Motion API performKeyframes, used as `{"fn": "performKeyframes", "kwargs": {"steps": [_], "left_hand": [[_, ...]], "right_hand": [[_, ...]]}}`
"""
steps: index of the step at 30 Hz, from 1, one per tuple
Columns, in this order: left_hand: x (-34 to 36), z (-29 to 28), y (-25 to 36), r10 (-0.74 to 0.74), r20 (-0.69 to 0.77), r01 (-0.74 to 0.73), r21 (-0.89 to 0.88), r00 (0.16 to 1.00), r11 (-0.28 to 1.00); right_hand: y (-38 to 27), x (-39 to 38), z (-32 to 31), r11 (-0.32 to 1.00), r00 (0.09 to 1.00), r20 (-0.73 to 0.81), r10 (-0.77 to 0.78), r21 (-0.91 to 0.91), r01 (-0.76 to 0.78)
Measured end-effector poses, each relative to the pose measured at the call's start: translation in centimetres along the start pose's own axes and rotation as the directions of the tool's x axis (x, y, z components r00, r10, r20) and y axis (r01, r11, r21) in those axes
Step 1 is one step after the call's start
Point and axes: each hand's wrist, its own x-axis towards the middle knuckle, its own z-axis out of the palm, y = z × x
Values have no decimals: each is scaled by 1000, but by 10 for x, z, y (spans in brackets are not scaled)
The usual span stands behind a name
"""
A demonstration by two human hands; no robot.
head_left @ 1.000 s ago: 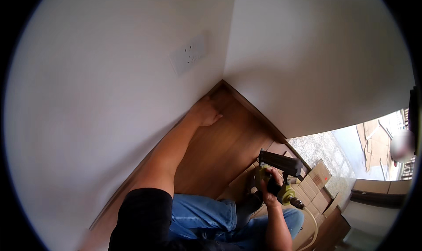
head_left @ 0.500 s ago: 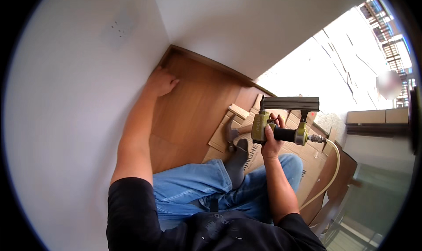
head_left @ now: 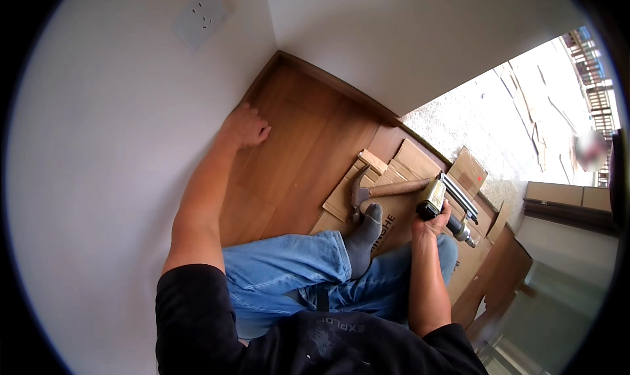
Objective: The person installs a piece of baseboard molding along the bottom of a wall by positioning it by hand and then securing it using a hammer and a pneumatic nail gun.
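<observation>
My left hand (head_left: pixel 246 127) rests low against the left wall at the dark skirting board, its fingers curled; what lies under them is hidden. My right hand (head_left: pixel 433 219) grips an olive-and-black nail gun (head_left: pixel 433 198) with a long magazine and a metal hose fitting, held tilted above my right knee. A claw hammer (head_left: pixel 394 188) with a wooden handle lies on printed cardboard (head_left: pixel 407 157) beside my grey-socked foot, left of the nail gun.
Brown wood flooring (head_left: pixel 302 138) runs into the corner, edged by skirting (head_left: pixel 338 86). A white socket (head_left: pixel 195 19) is on the left wall. An opening at the right shows pale floor with flat pieces (head_left: pixel 535 135) and railings. A cabinet (head_left: pixel 564 201) stands at the right.
The nail gun in my right hand has turned from roughly level to tilted, uncovering more of the hammer's handle. My left hand stays near the wall as the view has shifted.
</observation>
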Motion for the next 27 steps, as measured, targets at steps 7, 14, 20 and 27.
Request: {"fn": "performKeyframes", "kwargs": {"steps": [7, 14, 20, 27], "left_hand": [[4, -4, 3, -24, -14, 24, -6, 1000, 1000], [9, -6, 4, -13, -24, 13, -19, 1000, 1000], [-8, 13, -7, 6, -161, -16, -61, 987, 998], [-7, 7, -3, -4, -147, -11, -100, 989, 995]], "right_hand": [[-10, 20, -11, 998, 993, -105, -55, -12, 54], [-26, 22, -13, 988, 975, -193, 112, -84, -130], [-41, -58, 21, 769, 890, -261, 374, -450, -454], [-1, -146, 95, -451, 456, 800, 390, -266, 852]]}}
